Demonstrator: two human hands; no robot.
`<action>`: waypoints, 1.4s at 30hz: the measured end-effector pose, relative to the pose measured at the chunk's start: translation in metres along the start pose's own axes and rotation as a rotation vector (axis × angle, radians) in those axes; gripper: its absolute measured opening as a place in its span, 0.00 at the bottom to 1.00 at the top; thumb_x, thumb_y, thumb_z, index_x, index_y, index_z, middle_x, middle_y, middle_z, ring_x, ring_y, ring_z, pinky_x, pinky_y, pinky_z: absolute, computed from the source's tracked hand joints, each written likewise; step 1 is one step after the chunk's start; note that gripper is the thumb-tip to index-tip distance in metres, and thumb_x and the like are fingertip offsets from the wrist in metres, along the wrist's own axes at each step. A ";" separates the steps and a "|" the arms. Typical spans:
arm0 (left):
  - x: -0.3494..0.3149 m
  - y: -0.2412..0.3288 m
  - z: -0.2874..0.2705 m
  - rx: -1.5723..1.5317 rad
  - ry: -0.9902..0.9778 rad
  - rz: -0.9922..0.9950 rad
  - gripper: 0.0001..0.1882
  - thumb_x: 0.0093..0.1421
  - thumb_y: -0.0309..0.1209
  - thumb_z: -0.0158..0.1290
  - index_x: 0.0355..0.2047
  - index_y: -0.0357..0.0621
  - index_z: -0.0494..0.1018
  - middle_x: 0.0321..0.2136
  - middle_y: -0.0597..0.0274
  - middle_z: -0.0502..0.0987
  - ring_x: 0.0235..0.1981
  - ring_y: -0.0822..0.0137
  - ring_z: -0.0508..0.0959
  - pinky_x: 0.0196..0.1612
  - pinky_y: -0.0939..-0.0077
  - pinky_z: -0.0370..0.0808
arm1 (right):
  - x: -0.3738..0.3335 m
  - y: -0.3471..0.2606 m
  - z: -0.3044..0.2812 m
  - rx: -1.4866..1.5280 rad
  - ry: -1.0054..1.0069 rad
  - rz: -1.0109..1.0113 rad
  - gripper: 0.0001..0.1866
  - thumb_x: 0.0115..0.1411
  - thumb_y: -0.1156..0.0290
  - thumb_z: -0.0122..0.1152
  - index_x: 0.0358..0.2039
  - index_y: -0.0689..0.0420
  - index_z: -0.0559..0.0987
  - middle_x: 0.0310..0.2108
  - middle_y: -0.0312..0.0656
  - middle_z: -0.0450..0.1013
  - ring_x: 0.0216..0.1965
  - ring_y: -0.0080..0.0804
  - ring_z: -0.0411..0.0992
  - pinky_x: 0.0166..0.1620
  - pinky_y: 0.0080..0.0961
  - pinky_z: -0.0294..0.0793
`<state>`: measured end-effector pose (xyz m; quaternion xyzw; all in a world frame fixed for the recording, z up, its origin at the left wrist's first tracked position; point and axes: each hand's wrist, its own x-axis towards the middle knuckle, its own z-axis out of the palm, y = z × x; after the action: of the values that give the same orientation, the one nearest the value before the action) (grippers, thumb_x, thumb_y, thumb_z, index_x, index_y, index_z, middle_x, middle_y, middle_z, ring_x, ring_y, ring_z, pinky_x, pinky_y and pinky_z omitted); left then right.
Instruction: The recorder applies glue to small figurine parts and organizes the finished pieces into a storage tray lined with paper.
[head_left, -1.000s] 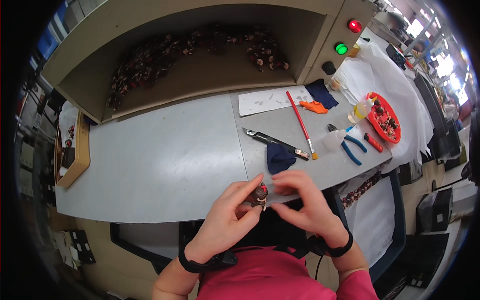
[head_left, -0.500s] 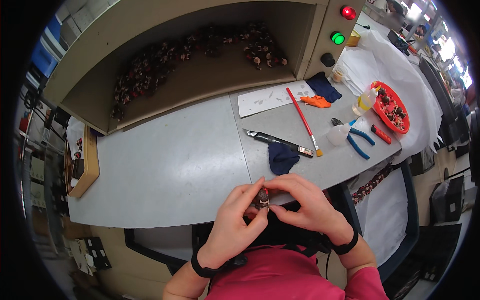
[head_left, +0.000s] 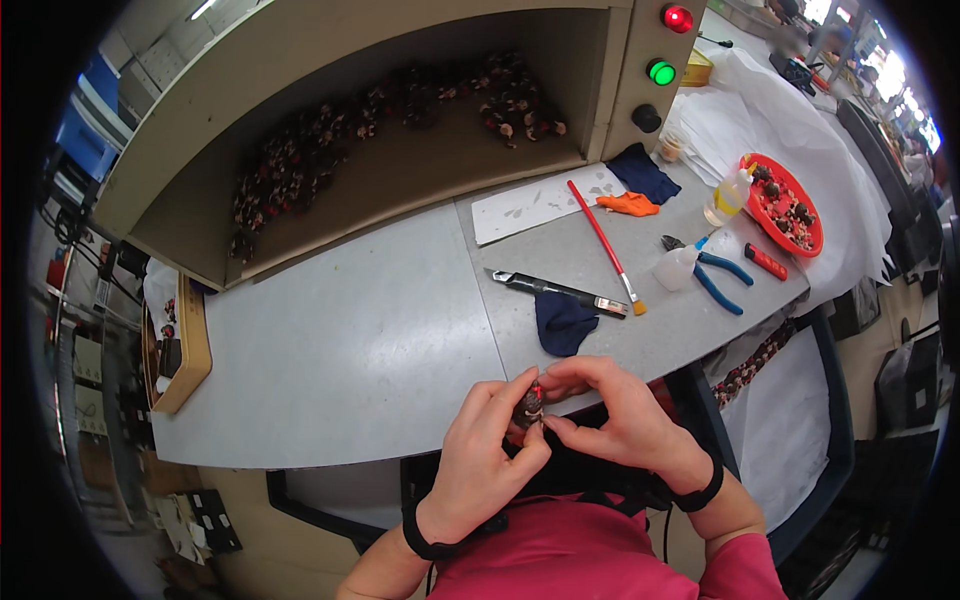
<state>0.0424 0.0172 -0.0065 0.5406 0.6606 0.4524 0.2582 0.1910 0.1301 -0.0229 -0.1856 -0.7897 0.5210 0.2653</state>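
A small dark brown figure with red and pale bits (head_left: pixel 529 404) is between my hands, just over the front edge of the table. My left hand (head_left: pixel 482 440) pinches it between thumb and fingers from the left. From the right, my right hand (head_left: pixel 622 418) has thumb and fingertips closed at its side and lower end. My fingers cover part of the figure, so its exact shape is hard to make out. Beyond my hands lies a dark blue cloth (head_left: pixel 565 324), next to a black snap-off knife (head_left: pixel 557 291).
Many similar dark pieces (head_left: pixel 300 160) lie inside the beige box with lights (head_left: pixel 624 85). To the right are a red brush (head_left: pixel 603 235), an orange cloth (head_left: pixel 630 204), blue-handled pliers (head_left: pixel 722 280), a squeeze bottle (head_left: pixel 728 199) and a red bowl (head_left: pixel 816 240). A lined bin (head_left: pixel 780 425) stands lower right.
The view has tilted slightly. My hands still hold the figure, which is turned a little and shows more of its red part.
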 end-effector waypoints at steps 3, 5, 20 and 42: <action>0.004 -0.002 0.001 0.007 -0.024 0.017 0.26 0.52 0.20 0.55 0.54 0.37 0.69 0.38 0.54 0.70 0.31 0.65 0.77 0.33 0.76 0.77 | -0.001 0.003 -0.002 -0.054 -0.005 -0.002 0.25 0.52 0.75 0.68 0.50 0.60 0.70 0.42 0.44 0.74 0.44 0.36 0.76 0.47 0.28 0.75; 0.004 -0.003 0.002 -0.003 0.000 -0.008 0.26 0.51 0.19 0.56 0.53 0.37 0.69 0.39 0.53 0.70 0.35 0.64 0.77 0.35 0.76 0.80 | 0.004 0.003 -0.005 -0.039 -0.026 -0.051 0.25 0.51 0.74 0.69 0.50 0.60 0.71 0.43 0.45 0.73 0.45 0.37 0.75 0.48 0.28 0.75; 0.007 -0.002 -0.008 -0.163 -0.003 -0.092 0.23 0.49 0.16 0.55 0.48 0.35 0.72 0.38 0.55 0.71 0.34 0.68 0.78 0.32 0.81 0.80 | -0.021 -0.011 -0.121 -0.601 0.559 0.137 0.05 0.56 0.78 0.61 0.34 0.61 0.77 0.33 0.44 0.75 0.35 0.38 0.74 0.39 0.27 0.73; 0.009 -0.002 -0.011 -0.262 -0.011 -0.110 0.22 0.49 0.17 0.53 0.47 0.35 0.73 0.35 0.59 0.72 0.33 0.72 0.76 0.31 0.84 0.77 | -0.001 -0.028 -0.158 -0.692 0.348 0.205 0.12 0.65 0.70 0.51 0.45 0.62 0.71 0.35 0.49 0.72 0.35 0.39 0.72 0.43 0.30 0.70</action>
<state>0.0298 0.0226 -0.0024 0.4679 0.6229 0.5170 0.3546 0.2882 0.2331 0.0523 -0.4273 -0.8393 0.2090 0.2634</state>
